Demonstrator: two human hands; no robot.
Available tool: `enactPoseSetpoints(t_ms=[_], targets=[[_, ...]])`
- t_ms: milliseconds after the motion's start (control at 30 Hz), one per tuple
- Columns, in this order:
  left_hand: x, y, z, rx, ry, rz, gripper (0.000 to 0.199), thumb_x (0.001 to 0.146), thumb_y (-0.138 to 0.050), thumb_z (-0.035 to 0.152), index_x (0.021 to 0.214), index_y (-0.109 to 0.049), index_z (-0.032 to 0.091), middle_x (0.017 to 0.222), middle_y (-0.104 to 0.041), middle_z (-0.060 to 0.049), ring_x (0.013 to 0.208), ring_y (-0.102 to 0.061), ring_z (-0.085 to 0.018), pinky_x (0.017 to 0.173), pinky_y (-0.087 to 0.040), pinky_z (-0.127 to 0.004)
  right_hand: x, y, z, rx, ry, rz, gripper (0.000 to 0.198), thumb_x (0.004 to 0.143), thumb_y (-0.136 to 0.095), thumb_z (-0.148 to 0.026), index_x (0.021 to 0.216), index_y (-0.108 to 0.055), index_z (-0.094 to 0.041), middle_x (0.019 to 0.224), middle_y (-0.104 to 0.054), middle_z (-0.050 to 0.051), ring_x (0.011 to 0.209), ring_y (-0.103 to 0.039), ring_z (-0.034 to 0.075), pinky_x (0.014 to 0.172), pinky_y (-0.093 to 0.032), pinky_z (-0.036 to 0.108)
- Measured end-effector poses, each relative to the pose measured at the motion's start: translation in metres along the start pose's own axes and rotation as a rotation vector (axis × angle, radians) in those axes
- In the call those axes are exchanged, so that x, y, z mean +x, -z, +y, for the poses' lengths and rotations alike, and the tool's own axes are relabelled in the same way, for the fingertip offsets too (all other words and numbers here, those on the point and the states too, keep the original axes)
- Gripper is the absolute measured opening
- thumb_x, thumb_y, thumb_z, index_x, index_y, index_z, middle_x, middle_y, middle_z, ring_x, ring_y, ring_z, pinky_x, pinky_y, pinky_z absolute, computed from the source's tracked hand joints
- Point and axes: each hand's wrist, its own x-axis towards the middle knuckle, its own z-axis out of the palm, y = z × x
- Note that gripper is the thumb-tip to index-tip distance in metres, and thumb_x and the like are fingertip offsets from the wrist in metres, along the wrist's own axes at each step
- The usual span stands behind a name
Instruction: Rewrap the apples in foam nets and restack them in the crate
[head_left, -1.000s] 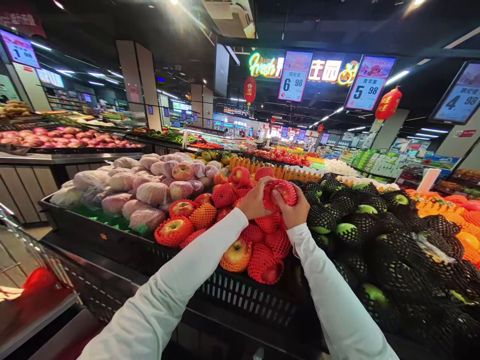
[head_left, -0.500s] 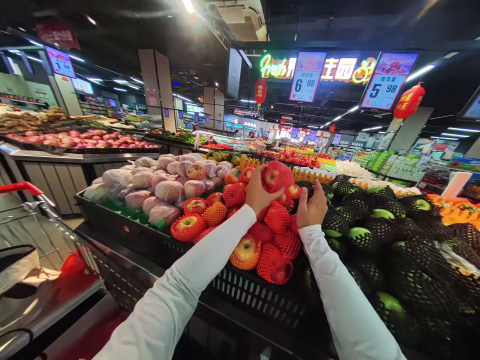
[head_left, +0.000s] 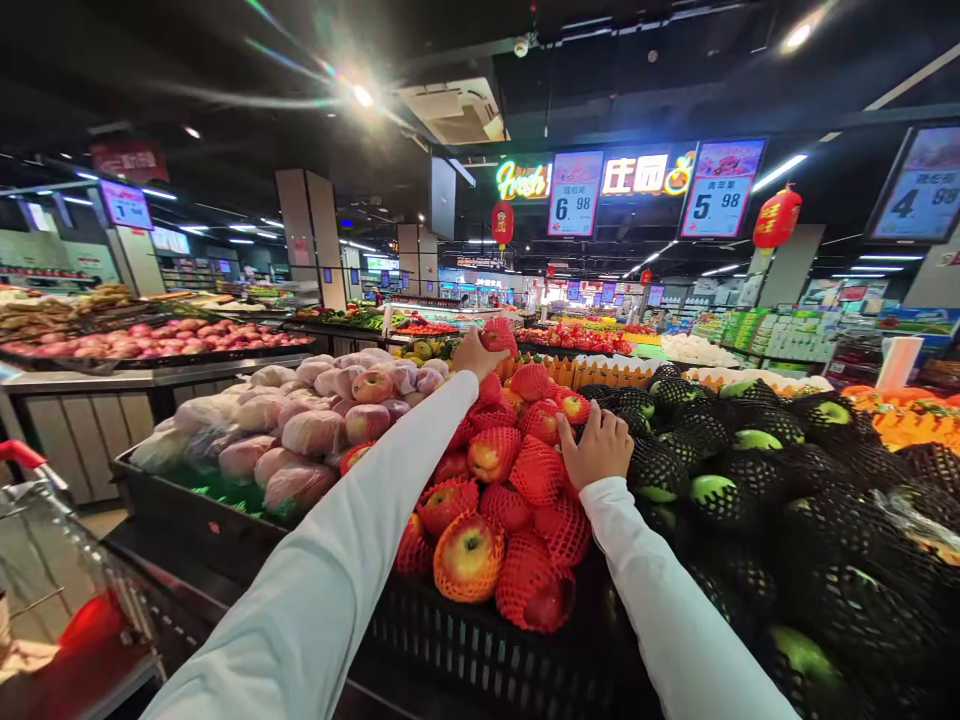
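Observation:
At the back of the apple pile, my left hand (head_left: 474, 356) is closed around a red apple (head_left: 499, 336) in a red foam net. My right hand (head_left: 598, 447) lies lower, fingers spread and palm down, by the right edge of the pile where it meets the green fruit; nothing is in its grasp. Between and below my hands are several apples (head_left: 469, 556) in red and orange foam nets, heaped in a black slatted crate (head_left: 480, 650). My left sleeve hides part of the pile.
Bagged pinkish fruit (head_left: 311, 438) fills the crate's left side. Green fruit in black nets (head_left: 757, 490) is heaped on the right. A shopping cart (head_left: 82, 560) stands at the lower left. Price signs (head_left: 720, 188) hang overhead. Behind lies a stand of reddish produce (head_left: 161, 340).
My left hand has carried the netted apple away from me, toward the back of the pile. My right hand has come down onto the pile's right edge. The view has tilted up.

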Motion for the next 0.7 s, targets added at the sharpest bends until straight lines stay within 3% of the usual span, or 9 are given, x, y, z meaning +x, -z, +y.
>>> enactPoseSetpoints(t_ms=[133,233,367,533,700], targets=[[0.015,-0.023,0.002,0.345,0.056,-0.289,0.096,0.068,-0.074,0.058,0.142,-0.036,0.012,0.136,-0.056,-0.024,0.124,-0.057,-0.037,0.099,-0.048,-0.044,0.001,-0.006,0.005,0.002,0.017,0.03,0.07,0.095,-0.048,-0.061,0.138,-0.051,-0.006,0.127,-0.054,0.02,0.12,-0.043,0.035,0.099,-0.035,0.047],[0.025,-0.035,0.004,0.43,0.043,-0.429,0.096,0.063,-0.077,0.055,0.141,-0.042,0.011,0.138,-0.054,-0.026,0.127,-0.054,-0.04,0.102,-0.045,-0.048,0.002,-0.01,0.008,0.015,0.03,0.04,0.071,0.096,-0.045,-0.063,0.139,-0.051,-0.006,0.128,-0.054,0.021,0.12,-0.043,0.036,0.1,-0.034,0.048],[0.037,-0.046,0.001,0.437,0.005,-0.541,0.092,0.06,-0.074,0.052,0.141,-0.048,0.016,0.143,-0.052,-0.021,0.131,-0.05,-0.039,0.108,-0.04,-0.048,0.002,-0.01,0.008,0.024,0.015,0.016,0.072,0.096,-0.044,-0.064,0.14,-0.051,-0.007,0.13,-0.053,0.021,0.12,-0.043,0.037,0.1,-0.033,0.05],[0.047,-0.055,-0.006,0.402,0.04,-0.623,0.088,0.063,-0.068,0.043,0.144,-0.045,0.02,0.147,-0.05,-0.017,0.131,-0.051,-0.037,0.105,-0.043,-0.047,0.0,-0.003,0.002,0.021,0.008,-0.006,0.07,0.096,-0.048,-0.062,0.14,-0.052,-0.007,0.129,-0.053,0.021,0.12,-0.043,0.036,0.1,-0.034,0.048],[0.045,-0.057,-0.008,0.3,-0.032,-0.596,0.059,0.082,-0.057,0.047,0.133,-0.054,0.018,0.132,-0.061,-0.014,0.115,-0.062,-0.026,0.097,-0.046,-0.041,0.0,-0.002,0.002,0.035,0.007,-0.024,0.071,0.096,-0.046,-0.063,0.14,-0.051,-0.008,0.131,-0.053,0.021,0.12,-0.043,0.036,0.099,-0.035,0.049]])
